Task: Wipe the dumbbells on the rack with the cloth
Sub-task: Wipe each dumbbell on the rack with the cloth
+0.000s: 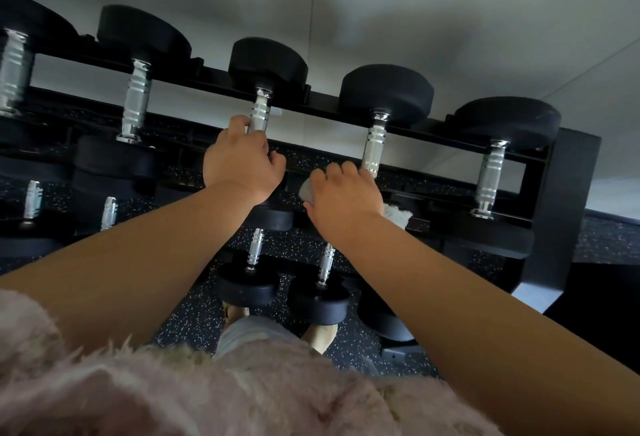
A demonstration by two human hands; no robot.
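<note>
A black rack (568,193) carries a top row of black dumbbells with chrome handles. My left hand (239,161) is wrapped around the near end of the middle dumbbell's handle (260,111). My right hand (341,198) presses a pale grey cloth (398,213) against the near end of the adjoining dumbbell (374,148) on the right; bits of cloth show on both sides of the hand. That dumbbell's near head is hidden under my hand.
More dumbbells lie on the lower shelves, two small ones (252,283) just below my arms. Speckled black floor (194,317) lies underneath, with my feet (320,335) at the rack's base. A pale wall (415,19) rises behind. My fuzzy pink top (173,394) fills the bottom.
</note>
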